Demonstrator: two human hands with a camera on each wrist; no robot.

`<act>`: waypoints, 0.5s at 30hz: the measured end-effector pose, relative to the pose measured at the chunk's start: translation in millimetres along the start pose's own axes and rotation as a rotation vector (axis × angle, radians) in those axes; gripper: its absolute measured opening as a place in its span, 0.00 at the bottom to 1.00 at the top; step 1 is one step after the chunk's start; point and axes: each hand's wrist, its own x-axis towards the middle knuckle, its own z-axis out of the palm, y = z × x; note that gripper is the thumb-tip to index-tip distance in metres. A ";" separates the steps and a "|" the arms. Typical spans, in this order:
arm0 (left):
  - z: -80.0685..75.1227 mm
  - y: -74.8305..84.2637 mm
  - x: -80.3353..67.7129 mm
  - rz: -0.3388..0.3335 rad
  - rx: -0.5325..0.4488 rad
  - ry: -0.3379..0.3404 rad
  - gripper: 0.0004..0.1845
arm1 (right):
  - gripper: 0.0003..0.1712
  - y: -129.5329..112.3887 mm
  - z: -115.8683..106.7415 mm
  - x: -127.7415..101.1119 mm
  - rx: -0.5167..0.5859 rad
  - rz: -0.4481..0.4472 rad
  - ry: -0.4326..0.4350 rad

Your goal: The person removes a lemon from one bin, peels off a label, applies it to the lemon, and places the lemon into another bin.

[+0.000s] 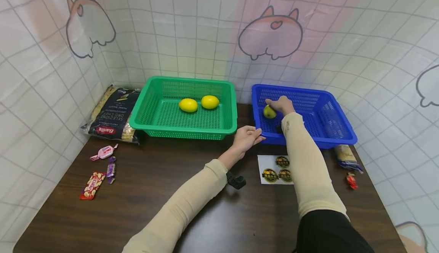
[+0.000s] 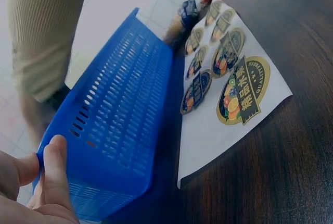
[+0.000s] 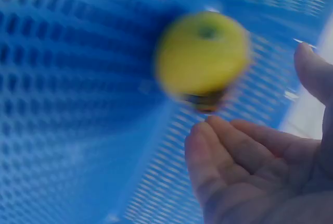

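A yellow-green lemon with a dark sticker on its underside lies in the left part of the blue basket. My right hand is just beside it, fingers loose and apart from the fruit in the right wrist view. My left hand rests with straight fingers against the blue basket's front left corner. A white sheet of round fruit stickers lies on the table in front of the basket.
A green basket at the back centre holds two lemons. A dark pasta bag and wrapped candies lie at the left. A packet and a red candy lie at the right.
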 end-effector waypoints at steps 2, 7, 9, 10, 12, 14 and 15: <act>0.1 -0.5 -0.1 0.005 -0.001 -0.002 0.15 | 0.50 -4.3 -11.2 -10.1 -0.012 -0.051 0.024; 0.2 -0.7 0.8 0.008 -0.005 -0.003 0.15 | 0.50 -11.7 -33.4 -37.7 0.037 -0.186 0.054; -0.7 -0.8 1.7 0.018 0.004 -0.003 0.15 | 0.50 -13.6 -37.9 -50.6 0.086 -0.235 0.050; -1.5 -0.9 2.2 0.027 0.011 -0.006 0.15 | 0.50 -14.6 -39.4 -58.0 0.118 -0.256 0.044; -3.6 -1.6 2.7 0.058 0.046 -0.011 0.15 | 0.48 -16.0 -40.4 -72.9 0.187 -0.302 0.030; -7.4 -3.8 2.1 0.089 0.101 -0.027 0.16 | 0.46 -15.4 -38.8 -88.5 0.238 -0.345 0.014; -9.9 -5.3 1.0 0.102 0.135 -0.034 0.16 | 0.44 -14.2 -37.1 -95.8 0.258 -0.368 0.005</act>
